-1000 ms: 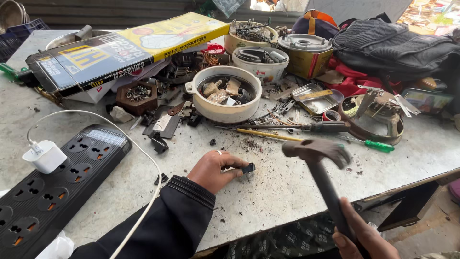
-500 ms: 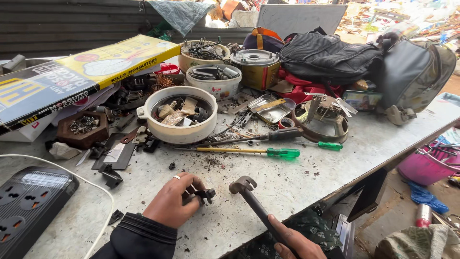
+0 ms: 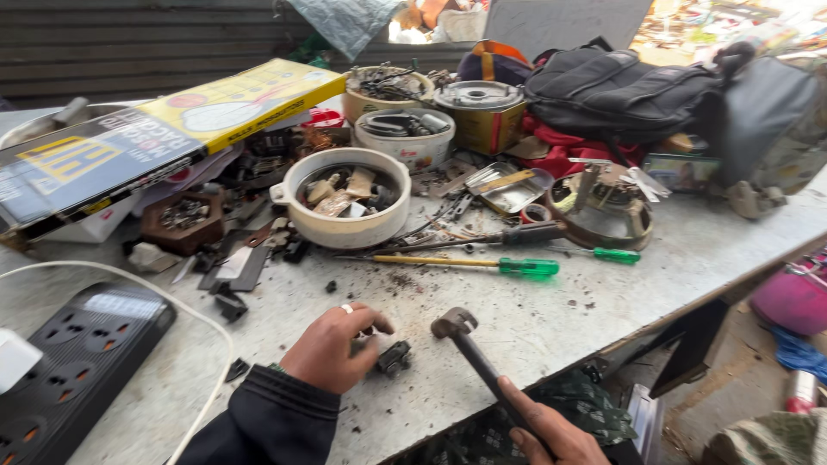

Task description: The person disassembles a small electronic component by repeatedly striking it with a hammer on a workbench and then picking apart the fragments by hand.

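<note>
Two hands at work on the table [image 3: 603, 284]. L hand [image 3: 332, 349] is curled on the tabletop, fingertips pinching a small dark part [image 3: 394, 357] that lies flat on the surface. R hand [image 3: 551, 435] is clamped around the handle of a hammer [image 3: 469, 344]; the head hangs just right of the part, slightly raised, not touching it.

Part is well in front of the white bowl [image 3: 345, 228], nearer the table's front edge. Green-handled screwdriver [image 3: 482, 263] lies between bowl and part. Black power strip [image 3: 73, 362] is far left of the bowl.

Judgement, for a clean blow: keep the part flat and pinned, w/ fingertips back at its left end, away from the strike spot. Short, square taps rather than a swing, since a small piece may skip off. Exact kind of part unclear, approx. a plug or switch piece; too small to tell.
</note>
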